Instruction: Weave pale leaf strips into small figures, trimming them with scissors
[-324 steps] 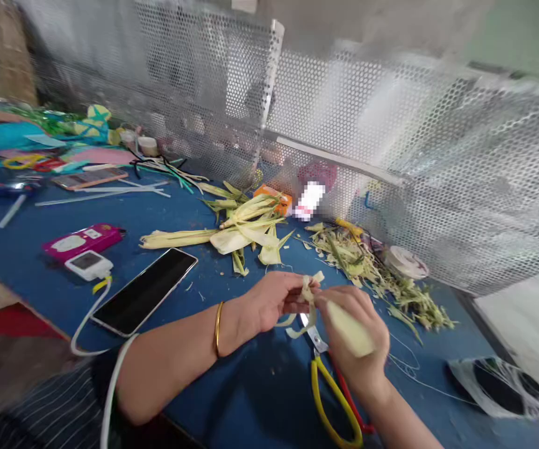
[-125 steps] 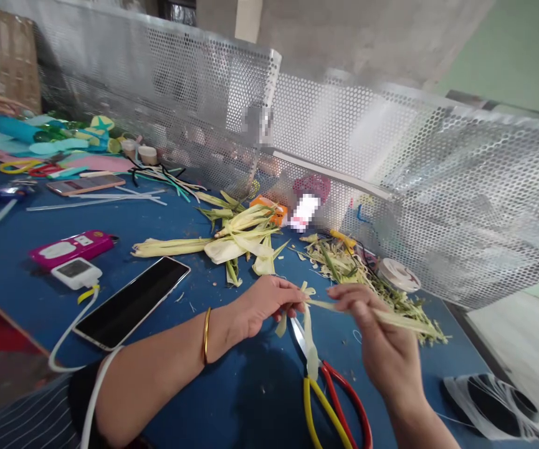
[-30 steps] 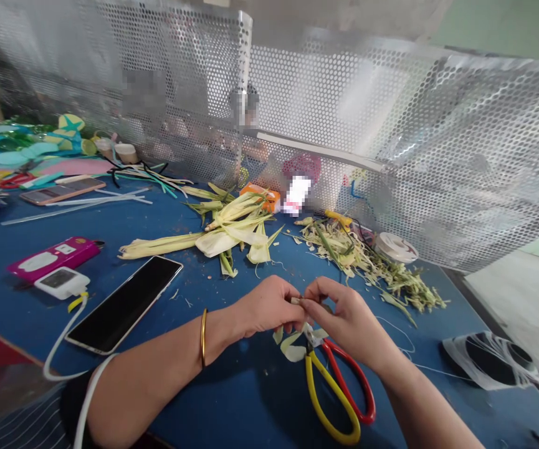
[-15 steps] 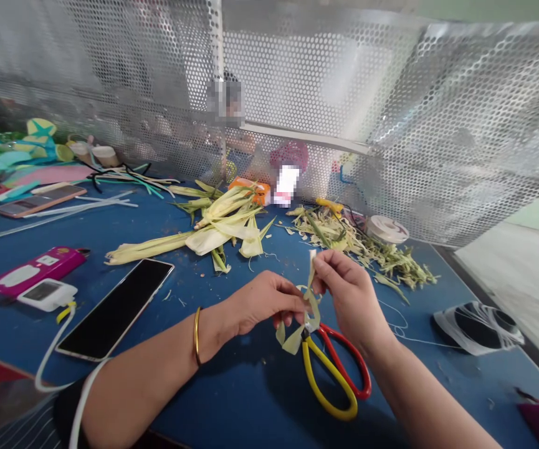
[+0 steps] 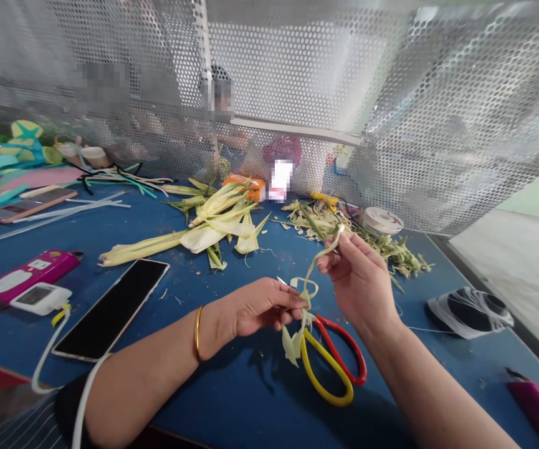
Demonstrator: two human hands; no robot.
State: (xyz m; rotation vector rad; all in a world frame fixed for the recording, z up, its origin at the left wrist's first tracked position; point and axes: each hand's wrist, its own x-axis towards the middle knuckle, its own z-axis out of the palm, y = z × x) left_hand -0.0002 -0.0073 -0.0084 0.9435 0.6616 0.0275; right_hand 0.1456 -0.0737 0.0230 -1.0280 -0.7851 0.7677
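My left hand (image 5: pixel 262 305), a gold bangle on its wrist, pinches the knotted part of a pale leaf strip (image 5: pixel 307 288) just above the blue table (image 5: pixel 232 386). My right hand (image 5: pixel 357 280) pinches the strip's free end and holds it up to the right, so the strip runs taut between the hands. Loose ends of the strip hang below the left fingers. Scissors with one red and one yellow handle (image 5: pixel 332 358) lie on the table under the hands.
A pile of pale green leaves (image 5: pixel 204 231) and a heap of leaf trimmings (image 5: pixel 367 240) lie beyond the hands. A black phone (image 5: pixel 113 307), a pink device (image 5: pixel 28 273) and a white charger sit left. A thread spool (image 5: pixel 470 308) lies right. Perforated metal screens (image 5: pixel 391 112) close off the back.
My right hand has drawn the strip's end up and to the right, away from the left hand, which stays pinched on the knot. The view has shifted slightly left.
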